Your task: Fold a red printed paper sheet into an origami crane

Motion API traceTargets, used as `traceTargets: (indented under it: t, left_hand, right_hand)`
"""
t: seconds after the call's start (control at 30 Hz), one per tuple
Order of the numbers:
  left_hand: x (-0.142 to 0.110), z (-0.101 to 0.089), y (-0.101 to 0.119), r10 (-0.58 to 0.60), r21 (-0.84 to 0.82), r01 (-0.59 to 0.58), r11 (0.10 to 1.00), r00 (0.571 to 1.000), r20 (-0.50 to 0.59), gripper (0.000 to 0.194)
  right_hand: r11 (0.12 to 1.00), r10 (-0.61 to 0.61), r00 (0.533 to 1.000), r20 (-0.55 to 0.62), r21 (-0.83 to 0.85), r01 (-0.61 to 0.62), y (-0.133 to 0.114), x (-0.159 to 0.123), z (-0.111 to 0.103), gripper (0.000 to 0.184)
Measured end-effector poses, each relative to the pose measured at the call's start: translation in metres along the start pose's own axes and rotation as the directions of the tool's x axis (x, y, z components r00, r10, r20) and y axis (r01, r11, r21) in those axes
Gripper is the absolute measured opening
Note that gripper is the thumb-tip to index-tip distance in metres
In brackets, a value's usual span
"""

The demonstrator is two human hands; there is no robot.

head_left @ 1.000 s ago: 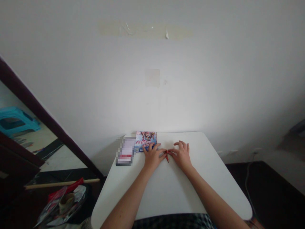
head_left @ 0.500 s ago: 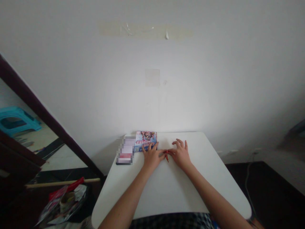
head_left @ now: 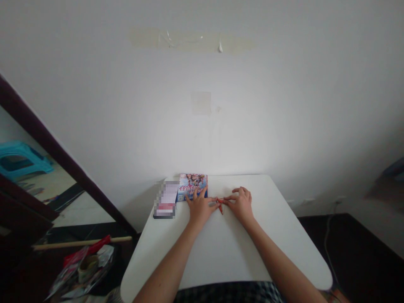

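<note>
Forearms angle inward over white rounded-corner counter (head_left: 227, 256). Left hand (head_left: 198, 209), fingers splayed over blue-pink printed booklet's (head_left: 193, 182) near edge, and right hand (head_left: 242, 208), spare fingers raised, both pinch small slim red piece (head_left: 221, 208) between them.

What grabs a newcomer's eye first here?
Probably the two bare hands, left and right, pinching a small red piece between them above the white table. Next, the colorful printed sheet by the left hand's fingers, near the table's far edge. Then the bright blue stool-like object at far left.
</note>
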State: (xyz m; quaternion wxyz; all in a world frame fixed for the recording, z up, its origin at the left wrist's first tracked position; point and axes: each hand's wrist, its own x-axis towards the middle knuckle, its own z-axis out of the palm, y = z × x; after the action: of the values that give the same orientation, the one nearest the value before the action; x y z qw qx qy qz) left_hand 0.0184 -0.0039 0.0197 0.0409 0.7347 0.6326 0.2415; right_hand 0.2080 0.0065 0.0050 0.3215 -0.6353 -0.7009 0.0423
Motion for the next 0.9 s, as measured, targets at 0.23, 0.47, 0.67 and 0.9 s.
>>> traceTargets:
  t: [0.23, 0.47, 0.67, 0.9]
  left_hand:
    - [0.001, 0.003, 0.001, -0.023, 0.030, 0.023, 0.999, 1.000, 0.021, 0.028]
    - [0.000, 0.005, -0.001, -0.015, 0.011, 0.015, 1.000, 1.000, 0.008, 0.027]
    - [0.000, 0.004, -0.001, -0.010, 0.027, 0.011, 1.000, 1.000, -0.019, 0.032]
    - [0.000, 0.010, -0.004, 0.007, 0.022, -0.006, 1.000, 0.999, -0.039, 0.033]
  right_hand:
    - [0.995, -0.069, 0.995, 0.066, -0.073, 0.074, 0.002, 0.002, -0.003, 0.013]
    - [0.998, -0.035, 0.998, 0.048, 0.048, 0.033, 0.012, 0.003, 0.005, 0.013]
    - [0.996, -0.013, 0.999, 0.050, 0.091, 0.009, 0.012, 0.005, 0.005, 0.013]
    - [0.995, -0.003, 0.999, 0.041, 0.097, -0.001, 0.014, 0.004, 0.006, 0.010]
